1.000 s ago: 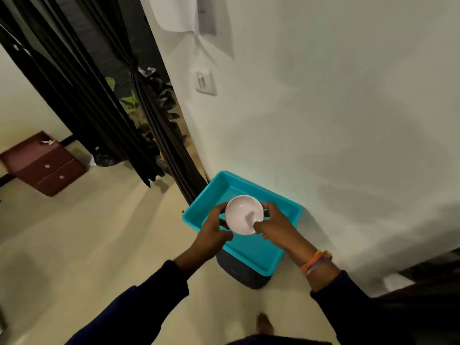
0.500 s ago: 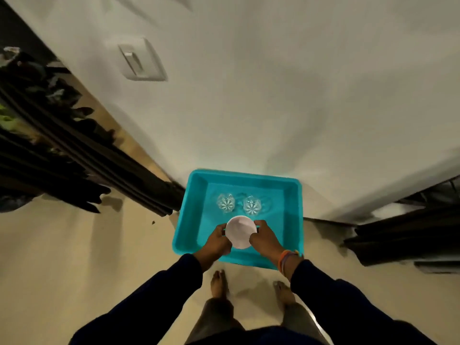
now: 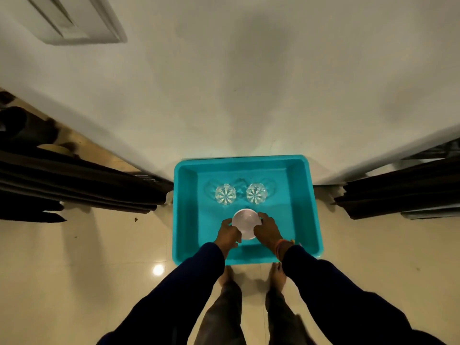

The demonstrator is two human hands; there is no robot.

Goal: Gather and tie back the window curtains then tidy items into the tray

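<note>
A turquoise tray (image 3: 312, 215) lies on the floor against the white wall. Two clear cut glasses, one on the left (image 3: 225, 193) and one on the right (image 3: 256, 192), stand side by side in its far half. A small white bowl (image 3: 246, 222) is inside the tray, nearer to me. My left hand (image 3: 228, 234) grips the bowl's left rim and my right hand (image 3: 267, 229) grips its right rim. I cannot tell whether the bowl touches the tray's bottom. Dark curtains hang at the left (image 3: 74, 185) and right (image 3: 398, 195).
My bare feet (image 3: 251, 275) stand on the cream tiled floor just in front of the tray. A wall switch plate (image 3: 74, 18) is at the top left. A brown sill (image 3: 82, 143) runs behind the left curtain.
The view has swung from the left curtain to straight down over the tray. Both hands have carried the bowl lower into the tray, and the two glasses have come into sight.
</note>
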